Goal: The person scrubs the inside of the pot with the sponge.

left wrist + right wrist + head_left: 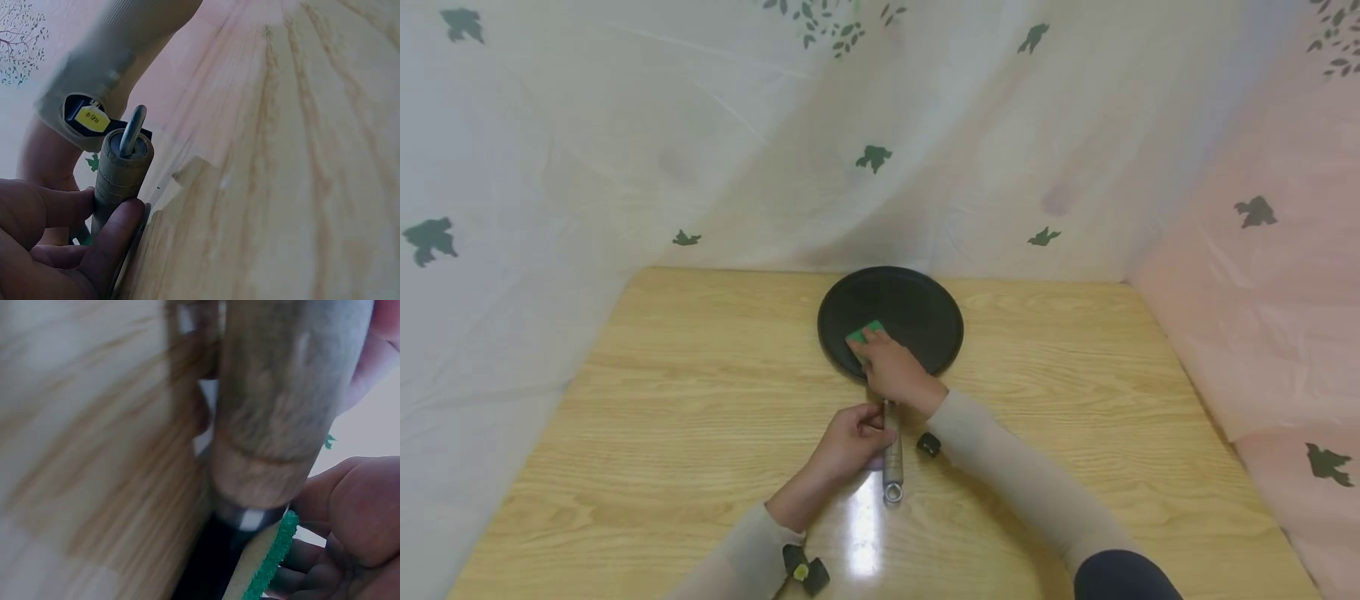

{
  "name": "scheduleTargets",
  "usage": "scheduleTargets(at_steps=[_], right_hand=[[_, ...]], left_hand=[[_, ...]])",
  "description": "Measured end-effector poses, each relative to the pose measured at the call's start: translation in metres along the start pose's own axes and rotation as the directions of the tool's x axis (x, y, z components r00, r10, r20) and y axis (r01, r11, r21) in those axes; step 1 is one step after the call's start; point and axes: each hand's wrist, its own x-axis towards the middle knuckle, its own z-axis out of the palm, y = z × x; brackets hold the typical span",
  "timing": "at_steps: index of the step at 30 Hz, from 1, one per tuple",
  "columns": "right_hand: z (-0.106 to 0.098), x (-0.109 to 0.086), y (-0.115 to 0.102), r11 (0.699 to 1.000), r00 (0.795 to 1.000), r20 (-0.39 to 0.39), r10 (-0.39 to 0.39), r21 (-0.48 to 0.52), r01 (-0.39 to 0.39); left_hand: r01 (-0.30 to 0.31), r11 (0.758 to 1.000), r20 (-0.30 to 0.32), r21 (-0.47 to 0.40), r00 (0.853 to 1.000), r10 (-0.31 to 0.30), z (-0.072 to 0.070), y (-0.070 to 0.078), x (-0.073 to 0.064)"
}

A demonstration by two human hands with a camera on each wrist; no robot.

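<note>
A round black frying pan [921, 312] lies on the table, its handle toward me. The handle [892, 471] is wood with a metal hanging ring at its end. My left hand [847, 442] pinches this handle from the left between thumb and fingers; the left wrist view shows the grip close behind the ring [132, 131]. Over the pan's near left part, my right hand [898, 372] holds a sponge [857, 339] down against the cooking surface. The sponge has a green scouring side [275, 556] facing up and a pale yellow body below. The right palm hides part of it.
The pan stands on a light wood table [700, 358], near its back edge. Pale cloth with green bird prints [874, 157] hangs behind and along both sides. Dark wrist-worn pieces [928, 444] sit at both sleeves, and the right forearm crosses above the table's right half.
</note>
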Motion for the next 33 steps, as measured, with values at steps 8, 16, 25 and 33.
scheduleTargets(at_steps=[8,16,25,33], right_hand=[[0.005,0.019,-0.008,0.998,0.997,0.042,-0.060,0.035,0.059],[0.005,0.028,-0.009,0.998,0.997,0.060,-0.049,0.034,0.047],[-0.006,0.021,-0.007,1.000,1.000,0.030,-0.008,0.024,0.008],[-0.045,0.000,0.035,0.999,0.992,-0.124,0.033,-0.011,-0.034]], left_hand=[[-0.021,1.000,-0.007,0.008,1.000,0.021,0.000,-0.001,-0.001],[-0.021,0.999,-0.005,0.025,1.000,0.021,0.000,-0.001,0.000],[-0.004,0.999,-0.018,0.036,1.000,0.004,-0.001,0.001,-0.001],[0.021,0.999,-0.035,0.030,0.999,-0.020,0.000,0.000,-0.001]])
